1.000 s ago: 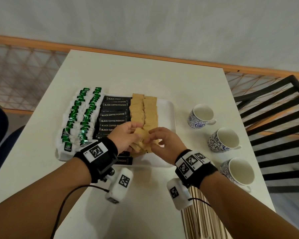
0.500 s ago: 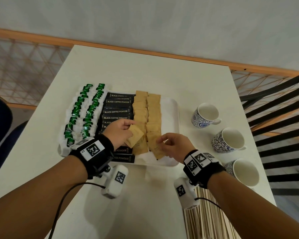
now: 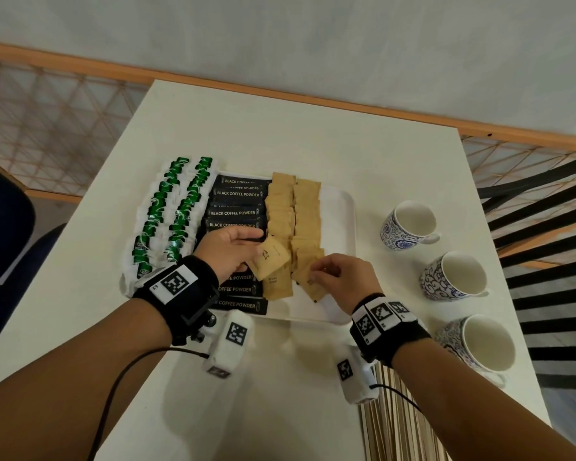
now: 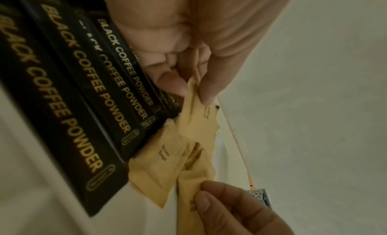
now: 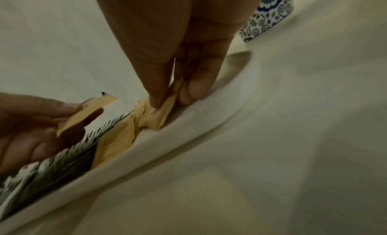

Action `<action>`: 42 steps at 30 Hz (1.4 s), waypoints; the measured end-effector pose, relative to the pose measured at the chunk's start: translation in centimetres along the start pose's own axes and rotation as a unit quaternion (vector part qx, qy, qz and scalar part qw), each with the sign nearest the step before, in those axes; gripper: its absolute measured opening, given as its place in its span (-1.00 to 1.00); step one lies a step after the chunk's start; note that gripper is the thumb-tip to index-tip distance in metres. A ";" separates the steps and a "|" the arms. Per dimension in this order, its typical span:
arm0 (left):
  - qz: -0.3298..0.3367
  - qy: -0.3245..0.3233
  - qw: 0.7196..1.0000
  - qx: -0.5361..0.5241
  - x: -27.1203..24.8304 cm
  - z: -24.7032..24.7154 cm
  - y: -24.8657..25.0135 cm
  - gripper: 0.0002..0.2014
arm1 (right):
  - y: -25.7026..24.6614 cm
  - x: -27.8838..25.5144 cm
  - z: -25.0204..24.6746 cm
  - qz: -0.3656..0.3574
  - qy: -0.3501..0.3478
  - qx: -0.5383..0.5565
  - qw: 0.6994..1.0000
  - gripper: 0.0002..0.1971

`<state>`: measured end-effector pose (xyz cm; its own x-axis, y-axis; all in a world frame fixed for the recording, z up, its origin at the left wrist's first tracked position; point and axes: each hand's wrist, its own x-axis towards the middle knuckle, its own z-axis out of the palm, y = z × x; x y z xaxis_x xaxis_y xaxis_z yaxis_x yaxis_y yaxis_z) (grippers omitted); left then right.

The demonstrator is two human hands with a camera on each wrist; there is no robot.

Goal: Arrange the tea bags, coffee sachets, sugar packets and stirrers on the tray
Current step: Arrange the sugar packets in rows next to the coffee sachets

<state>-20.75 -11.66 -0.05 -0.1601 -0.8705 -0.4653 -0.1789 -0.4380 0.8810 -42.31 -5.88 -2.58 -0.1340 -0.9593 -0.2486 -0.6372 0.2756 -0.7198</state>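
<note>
A white tray (image 3: 341, 221) holds rows of green-and-white tea bags (image 3: 170, 211), black coffee sachets (image 3: 235, 212) and two columns of brown sugar packets (image 3: 295, 211). My left hand (image 3: 233, 249) pinches one brown sugar packet (image 3: 270, 257) above the near end of the left sugar column; the pinch shows in the left wrist view (image 4: 201, 116). My right hand (image 3: 338, 277) pinches another brown sugar packet (image 3: 308, 277) lying at the near end of the right column, close to the tray rim (image 5: 188, 131). Wooden stirrers (image 3: 396, 424) lie on the table by my right forearm.
Three blue-patterned cups (image 3: 409, 224) (image 3: 454, 276) (image 3: 479, 344) stand in a line right of the tray. A black slatted chair (image 3: 546, 227) is beyond the table's right edge. A wood-framed lattice railing (image 3: 47, 104) runs behind the table.
My hands have drawn apart: the left lifted one sugar packet toward the left column, while the right moved a packet down to the near end of the right column.
</note>
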 end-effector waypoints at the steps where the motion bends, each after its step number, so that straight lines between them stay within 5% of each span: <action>1: -0.011 -0.002 1.000 -0.013 0.1 0.0 -0.1 -0.74 | -0.1 0.0 -0.1 -0.005 -0.014 -0.028 0.999 -0.95; 6: -0.032 -0.005 0.998 -0.045 0.2 0.2 -0.4 -0.63 | -0.8 -0.1 -0.5 -0.018 -0.054 -0.108 0.993 -0.92; 10: -0.025 0.018 0.999 -0.019 0.3 -0.1 -0.5 -0.73 | -0.5 0.1 -0.2 -0.001 -0.017 -0.018 1.000 -0.93; 16: 0.012 0.047 0.998 0.031 -0.2 -0.5 -0.3 -0.89 | -0.5 -0.3 -0.7 -0.012 -0.021 -0.146 0.989 -0.87; 25: -0.021 0.012 0.998 0.053 -1.6 0.9 -0.7 -0.94 | -2.6 -1.5 -0.4 -0.039 -0.045 0.089 0.994 -0.86; 31: -0.008 -0.006 0.996 0.089 -2.4 1.6 -0.4 -0.88 | -3.0 -2.1 0.1 -0.025 -0.080 0.073 0.994 -0.93; 36: -0.078 -0.054 0.995 0.016 -2.8 1.3 -0.1 -0.74 | -2.9 -2.7 0.2 -0.106 0.001 0.120 0.987 -0.69; 38: -0.092 -0.087 0.992 -0.001 -3.0 1.4 -0.2 -0.80 | -2.9 -2.6 0.6 -0.111 -0.017 0.136 0.984 -0.62; 42: -0.078 -0.089 0.993 -0.005 -2.8 1.5 -1.0 -0.61 | -2.5 -2.6 0.8 -0.055 -0.082 0.122 0.988 -0.65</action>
<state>-21.60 -8.47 0.22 -0.3000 -0.7387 -0.6036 -0.2052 -0.5679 0.7971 -39.82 -3.97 -0.64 0.0639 -0.9669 -0.2469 -0.4366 0.1954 -0.8782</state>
